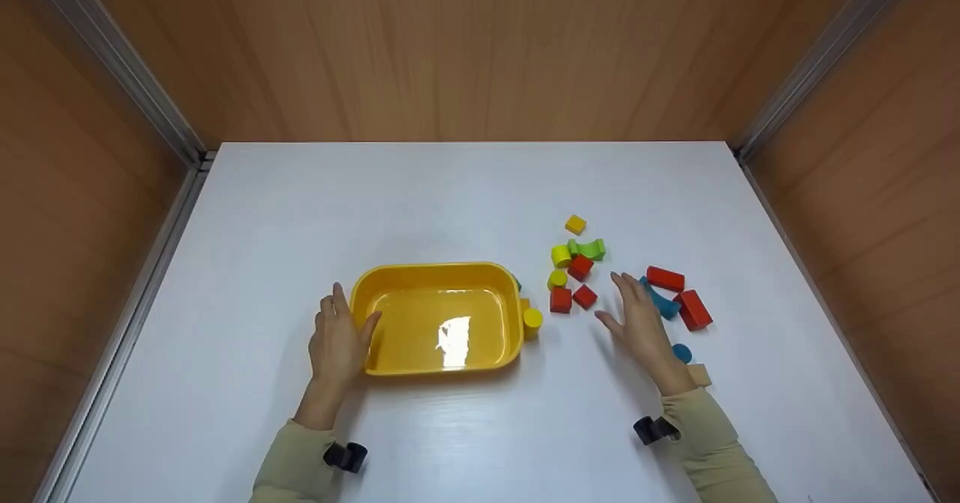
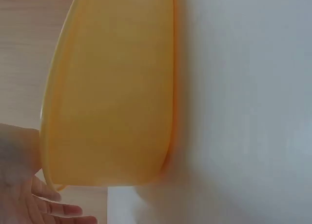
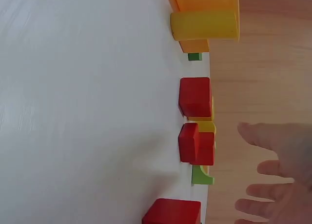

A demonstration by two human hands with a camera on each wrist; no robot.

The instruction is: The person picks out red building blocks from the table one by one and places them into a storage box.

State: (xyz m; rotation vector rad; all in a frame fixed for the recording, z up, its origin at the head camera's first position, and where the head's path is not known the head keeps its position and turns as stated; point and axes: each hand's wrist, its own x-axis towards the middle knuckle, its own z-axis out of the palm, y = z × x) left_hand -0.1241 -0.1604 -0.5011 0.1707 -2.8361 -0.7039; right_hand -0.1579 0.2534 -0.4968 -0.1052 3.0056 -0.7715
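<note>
A yellow plastic tub (image 1: 435, 362) stands on the white table, left of the toy blocks. At its left end my left hand (image 1: 337, 345) has its thumb over the rim and its fingers extended outside. The left wrist view shows that hand (image 2: 24, 180) beside the rim of the tub (image 2: 112, 87). My right hand (image 1: 641, 326) hovers with spread fingers between two groups of blocks, holding nothing. To its left are red cubes (image 1: 561, 300), yellow cylinders (image 1: 561, 256) and a green arched block (image 1: 591, 250). Beside its fingers lies a blue curved block (image 1: 661, 302).
A yellow cylinder (image 1: 532, 321) stands against the tub's right side. Red oblong blocks (image 1: 694, 310) lie at the right, and a blue round block (image 1: 682, 353) and a plain wooden block (image 1: 700, 374) sit by my right wrist. Wooden walls (image 1: 480, 52) enclose the table.
</note>
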